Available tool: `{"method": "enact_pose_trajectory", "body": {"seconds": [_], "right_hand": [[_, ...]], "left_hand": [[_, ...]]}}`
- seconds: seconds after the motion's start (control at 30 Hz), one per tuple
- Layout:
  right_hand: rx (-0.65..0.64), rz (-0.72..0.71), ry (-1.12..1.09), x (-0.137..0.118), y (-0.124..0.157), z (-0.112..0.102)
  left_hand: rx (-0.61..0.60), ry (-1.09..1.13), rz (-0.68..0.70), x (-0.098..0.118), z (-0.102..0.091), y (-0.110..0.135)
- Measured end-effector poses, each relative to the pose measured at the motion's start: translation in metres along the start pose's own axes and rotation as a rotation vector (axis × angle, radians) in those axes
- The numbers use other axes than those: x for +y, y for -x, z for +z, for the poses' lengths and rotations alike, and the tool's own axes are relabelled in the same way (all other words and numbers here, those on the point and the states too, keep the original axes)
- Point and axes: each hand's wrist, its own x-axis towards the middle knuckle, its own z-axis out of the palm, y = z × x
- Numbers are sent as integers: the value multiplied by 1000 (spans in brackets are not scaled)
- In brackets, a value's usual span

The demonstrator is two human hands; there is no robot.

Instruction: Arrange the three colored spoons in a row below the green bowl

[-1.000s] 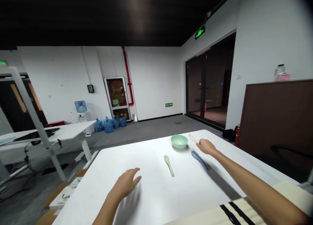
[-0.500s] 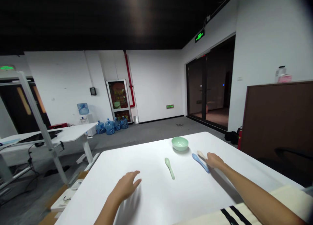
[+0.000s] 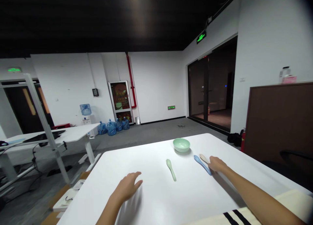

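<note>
My right hand grips the handle end of a cream ceramic spoon, whose bowl end shows past my fingers. The hand is right next to a blue ceramic spoon lying on the white table, and the cream spoon sits just beyond it. A pale green ceramic spoon lies mid-table, with a pale green bowl farther off. My left hand hovers low over the near table, fingers apart, holding nothing, with the green spoon the closest object.
A white desk stands to the left, and a cardboard box sits by the table's near left corner. A fire extinguisher and a dark brown panel stand beyond the right edge. Striped cream cloth shows at the bottom.
My right hand has moved down and nearer me, carrying the cream spoon from beyond the blue spoon to beside it. The left hand stays nearly still, and the view has tilted slightly.
</note>
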Motion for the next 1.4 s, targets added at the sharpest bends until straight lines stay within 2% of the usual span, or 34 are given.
{"method": "enact_pose_trajectory", "body": {"seconds": [0.27,0.47,0.6,0.73,1.1,1.4], "right_hand": [[109,-54,48,-22,9,-10],[43,-173,63,-32,8,5],[22,-171,57,-29,4,15],[25,-157,26,-33,4,14],[-50,-257,41,-97,31,-12],[-48,-233,-1,-106,37,13]], "left_hand": [[-1,-2,0,4,-2,2],[2,2,-1,1,0,1],[9,7,3,-2,1,-1],[-1,-9,2,-2,2,-2],[9,-17,9,1,0,-1],[17,-9,13,0,0,0]]}}
